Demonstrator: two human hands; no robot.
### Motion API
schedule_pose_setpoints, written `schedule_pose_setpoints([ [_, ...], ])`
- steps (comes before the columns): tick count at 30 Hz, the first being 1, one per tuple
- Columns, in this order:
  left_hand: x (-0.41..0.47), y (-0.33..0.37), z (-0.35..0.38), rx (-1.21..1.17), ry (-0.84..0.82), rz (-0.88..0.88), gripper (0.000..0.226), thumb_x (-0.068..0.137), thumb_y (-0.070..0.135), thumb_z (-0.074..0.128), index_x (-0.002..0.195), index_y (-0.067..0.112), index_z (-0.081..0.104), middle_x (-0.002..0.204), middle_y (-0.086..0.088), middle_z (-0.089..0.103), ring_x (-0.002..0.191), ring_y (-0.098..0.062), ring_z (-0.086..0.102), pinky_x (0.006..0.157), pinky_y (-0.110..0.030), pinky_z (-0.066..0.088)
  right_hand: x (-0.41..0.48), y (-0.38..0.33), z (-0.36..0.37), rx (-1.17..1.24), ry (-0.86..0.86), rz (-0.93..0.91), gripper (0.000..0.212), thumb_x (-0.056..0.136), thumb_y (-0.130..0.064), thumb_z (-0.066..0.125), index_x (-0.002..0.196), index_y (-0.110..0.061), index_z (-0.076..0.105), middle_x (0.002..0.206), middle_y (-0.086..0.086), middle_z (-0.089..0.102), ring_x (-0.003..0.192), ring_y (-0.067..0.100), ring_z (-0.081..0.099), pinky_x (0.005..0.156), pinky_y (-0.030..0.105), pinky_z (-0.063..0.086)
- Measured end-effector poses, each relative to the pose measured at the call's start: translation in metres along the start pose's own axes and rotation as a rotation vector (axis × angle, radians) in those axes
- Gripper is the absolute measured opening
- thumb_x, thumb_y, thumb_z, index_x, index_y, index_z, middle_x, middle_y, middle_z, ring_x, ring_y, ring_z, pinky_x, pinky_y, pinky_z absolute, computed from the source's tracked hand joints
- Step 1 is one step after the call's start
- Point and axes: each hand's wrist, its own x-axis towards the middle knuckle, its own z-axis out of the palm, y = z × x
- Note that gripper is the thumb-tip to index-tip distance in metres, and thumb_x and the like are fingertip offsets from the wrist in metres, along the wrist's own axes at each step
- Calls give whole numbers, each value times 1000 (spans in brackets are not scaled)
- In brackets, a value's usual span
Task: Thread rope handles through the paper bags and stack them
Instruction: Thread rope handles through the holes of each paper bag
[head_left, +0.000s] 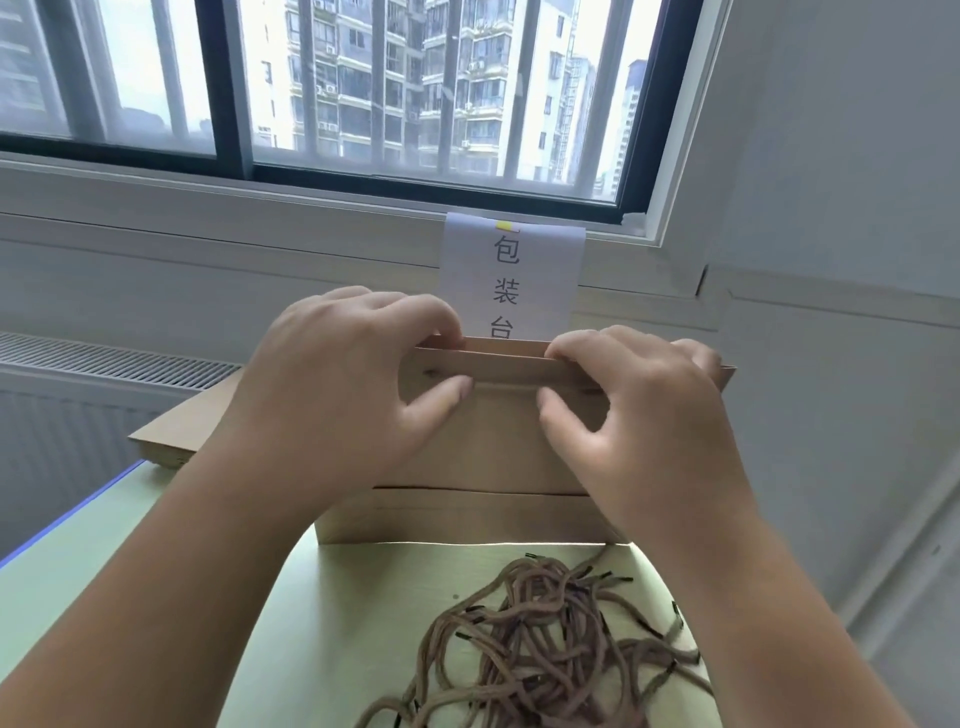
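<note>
A person stands at a pale green surface (78, 561) by the window and holds a brown paper bag (498, 452) up in front of them. The bag is folded flat, and its bottom edge seems to rest on the surface. Its long top edge runs from side to side between the two hands.

The left hand (337, 395) pinches the top edge near its left end, with fingers curled over the far side and the thumb on the near side. The right hand (639, 410) does the same near the right end. Each grip is nearly closed, with only thin paper in it. Neither hand has a rope.

Just beside the left thumb there is a small dark hole (431, 372) in the folded band at the top. I think a handle has to go in there.

The rope handles (545, 639) lie in a tangled pile on the surface, below the bag and closer to the person, a bit to the right. The right hand looks nearer to them, so it would have to let go and reach down.

The bag is smooth, stiff paper with sharp creases. The ropes are soft, twisted and brown, with small black tips. More flat bags sit in a stack (171, 441) behind the left arm. A white paper sign (514, 275) hangs under the window.
</note>
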Motion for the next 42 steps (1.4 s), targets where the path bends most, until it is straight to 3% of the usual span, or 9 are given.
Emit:
schedule_pose_setpoints([
  [4, -1, -7, -10, 86, -70, -26, 43, 84, 50, 66, 127, 40, 64, 99, 17, 74, 92, -22, 69, 72, -33, 42, 5, 7, -14, 32, -23, 15, 42, 82, -39, 65, 122, -26, 67, 114, -7, 66, 106, 21, 60, 96, 46, 44],
  [7, 0, -15, -19, 132, -130, -69, 27, 86, 42, 71, 113, 45, 71, 93, 20, 71, 90, -20, 64, 71, -33, 41, 13, 12, -31, -79, -253, 105, 53, 86, -40, 62, 138, -34, 56, 132, -11, 61, 124, 18, 53, 104, 46, 36],
  [10, 0, -21, -23, 126, -112, -71, 12, 87, 34, 73, 97, 40, 76, 76, 19, 65, 75, -20, 57, 65, -32, 41, 14, 25, -41, -105, -372, 166, 31, 90, -26, 64, 116, -43, 64, 107, -18, 68, 108, 20, 60, 96, 39, 42],
  [13, -1, -20, -26, 43, -2, -64, 13, 83, 37, 66, 89, 34, 77, 73, 14, 70, 70, -25, 63, 64, -34, 49, 12, 38, -54, -4, -261, 186, 20, 87, -17, 69, 84, -37, 68, 73, -15, 65, 79, 10, 60, 66, 31, 43],
  [16, 3, -12, -27, -22, 70, -30, 14, 83, 39, 67, 90, 32, 77, 77, 16, 72, 72, -20, 65, 68, -34, 52, 14, 43, -72, 74, -89, 153, 17, 84, -14, 72, 84, -30, 69, 73, -16, 64, 75, 0, 57, 58, 18, 36],
  [20, 13, 2, -19, -47, 146, 20, 11, 87, 36, 68, 91, 32, 77, 80, 18, 69, 75, -12, 62, 70, -31, 49, 12, 54, -83, 126, 69, 88, 12, 84, -13, 71, 84, -25, 70, 77, -14, 66, 76, 11, 54, 63, 7, 37],
  [25, 19, 11, 17, -97, 151, 35, 8, 85, 27, 72, 85, 26, 80, 85, 11, 75, 79, -22, 70, 71, -41, 58, 0, 87, -63, 129, 113, 82, 20, 80, 3, 75, 82, -16, 72, 78, -5, 67, 74, 20, 59, 68, 31, 49],
  [34, 3, -6, 130, -21, -84, -41, 20, 86, 24, 64, 89, 30, 83, 89, 11, 76, 81, -26, 70, 68, -36, 57, -37, 152, 18, 46, -103, 275, 19, 84, -8, 65, 84, -24, 76, 86, -7, 72, 86, 25, 66, 81, 46, 53],
  [42, -20, -21, 172, 4, -187, -102, 22, 86, 12, 77, 97, 30, 83, 96, 12, 78, 83, -27, 69, 69, -34, 55, -51, 169, 60, -20, -269, 416, 26, 91, -6, 63, 104, -23, 79, 113, -6, 72, 108, 22, 63, 93, 35, 47],
])
